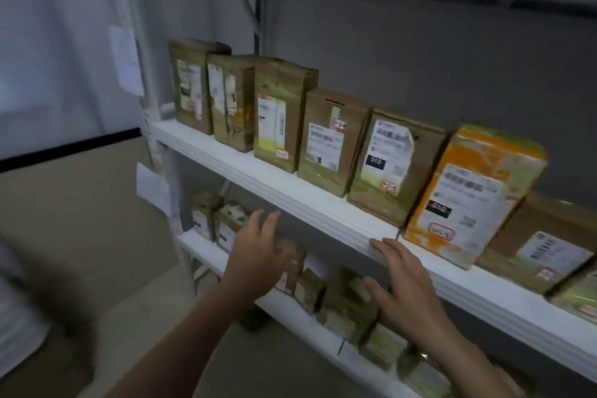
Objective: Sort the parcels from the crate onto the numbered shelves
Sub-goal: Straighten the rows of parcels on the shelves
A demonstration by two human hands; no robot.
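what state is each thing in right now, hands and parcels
left hand, open, holding nothing
right hand, open, fingertips at edge of white metal shelf
orange and white parcel, standing on that shelf, label outward
brown cardboard parcels, upright in a row

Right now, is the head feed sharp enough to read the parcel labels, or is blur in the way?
Head view: dim, flat light, no glare. Head view: motion blur smears labels on the orange parcel and brown parcels; fine print unreadable. Head view: the shelf edge runs slanted across frame; left hand and right hand look soft.
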